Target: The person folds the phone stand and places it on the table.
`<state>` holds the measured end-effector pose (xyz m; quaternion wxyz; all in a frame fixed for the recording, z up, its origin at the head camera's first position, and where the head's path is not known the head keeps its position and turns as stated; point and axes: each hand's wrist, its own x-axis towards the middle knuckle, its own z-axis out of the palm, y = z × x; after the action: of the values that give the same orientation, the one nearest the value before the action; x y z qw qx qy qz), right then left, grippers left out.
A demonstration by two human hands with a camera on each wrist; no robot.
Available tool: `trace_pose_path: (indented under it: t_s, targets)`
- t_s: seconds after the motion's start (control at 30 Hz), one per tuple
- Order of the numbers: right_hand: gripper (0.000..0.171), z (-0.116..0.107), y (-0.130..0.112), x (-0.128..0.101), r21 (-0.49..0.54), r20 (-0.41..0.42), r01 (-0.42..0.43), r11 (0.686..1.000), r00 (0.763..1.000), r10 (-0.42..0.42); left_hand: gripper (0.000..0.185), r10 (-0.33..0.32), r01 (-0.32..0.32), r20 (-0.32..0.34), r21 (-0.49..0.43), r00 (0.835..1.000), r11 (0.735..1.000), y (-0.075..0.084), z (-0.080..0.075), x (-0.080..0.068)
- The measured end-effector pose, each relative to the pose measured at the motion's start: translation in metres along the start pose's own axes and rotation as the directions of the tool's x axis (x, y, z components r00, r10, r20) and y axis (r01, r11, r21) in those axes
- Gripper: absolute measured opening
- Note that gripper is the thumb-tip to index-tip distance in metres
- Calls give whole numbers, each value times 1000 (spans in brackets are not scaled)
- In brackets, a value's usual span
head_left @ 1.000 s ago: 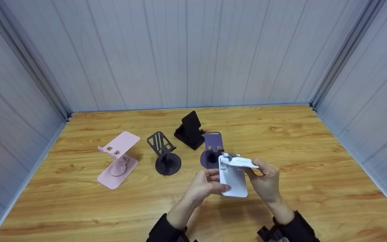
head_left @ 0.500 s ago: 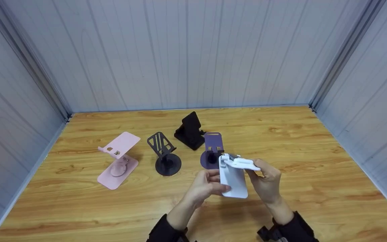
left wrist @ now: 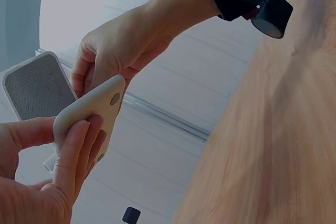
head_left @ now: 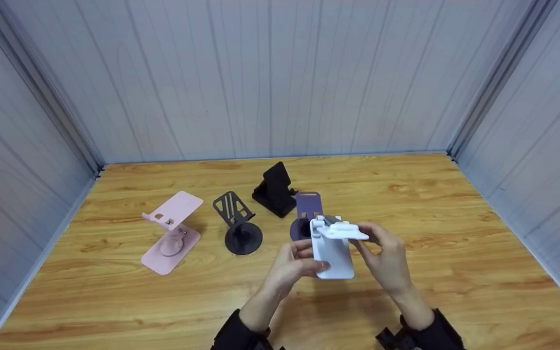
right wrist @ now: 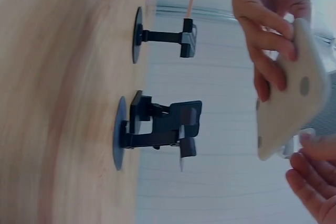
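A white plastic folding phone stand (head_left: 332, 248) is gripped above the wooden table (head_left: 455, 262) by the left hand (head_left: 293, 265) and the right hand (head_left: 386, 257). Just behind it stands a purple stand (head_left: 305, 216), and farther behind, a black stand (head_left: 275, 189).

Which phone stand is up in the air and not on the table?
The white phone stand, held by both hands. The pink, dark grey, black and purple stands rest on the wooden table.

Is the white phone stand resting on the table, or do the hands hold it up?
Apart. In the head view both the left hand and right hand hold the white phone stand above the table; its shadow falls below.
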<state>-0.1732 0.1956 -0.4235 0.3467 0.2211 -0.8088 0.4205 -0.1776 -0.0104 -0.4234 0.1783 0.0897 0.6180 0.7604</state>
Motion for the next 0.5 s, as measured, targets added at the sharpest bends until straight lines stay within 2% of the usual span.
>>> trace_pose_path:
  t_s: [0.07, 0.13, 0.23, 0.3, 0.4, 0.5]
  targets:
    - [18, -5, -5, 1, 62, 43, -113, 992, 993, 110, 61, 2, -2, -7, -3, 1000, 1000, -1, 0, 1]
    - [8, -9, -10, 3, 134, 102, -248, 959, 966, 236, 60, 10, -10, -12, -5, 1000, 1000, -2, -1, 2]
    - [17, -16, -14, 5, 228, 207, -447, 865, 890, 406, 60, 20, -20, -24, -4, 1000, 1000, -3, -2, 3]
    - [30, -19, -14, 8, 275, 283, -539, 796, 837, 468, 60, 22, -22, -32, 2, 999, 1000, -3, -3, 4]
    - [48, -25, -11, 11, 368, 428, -618, 695, 776, 463, 60, 17, -16, -41, 19, 999, 1000, -4, -4, 4]
    - [51, -30, -5, 12, 455, 578, -667, 591, 725, 374, 60, 19, -17, -48, 33, 999, 999, -5, -5, 5]
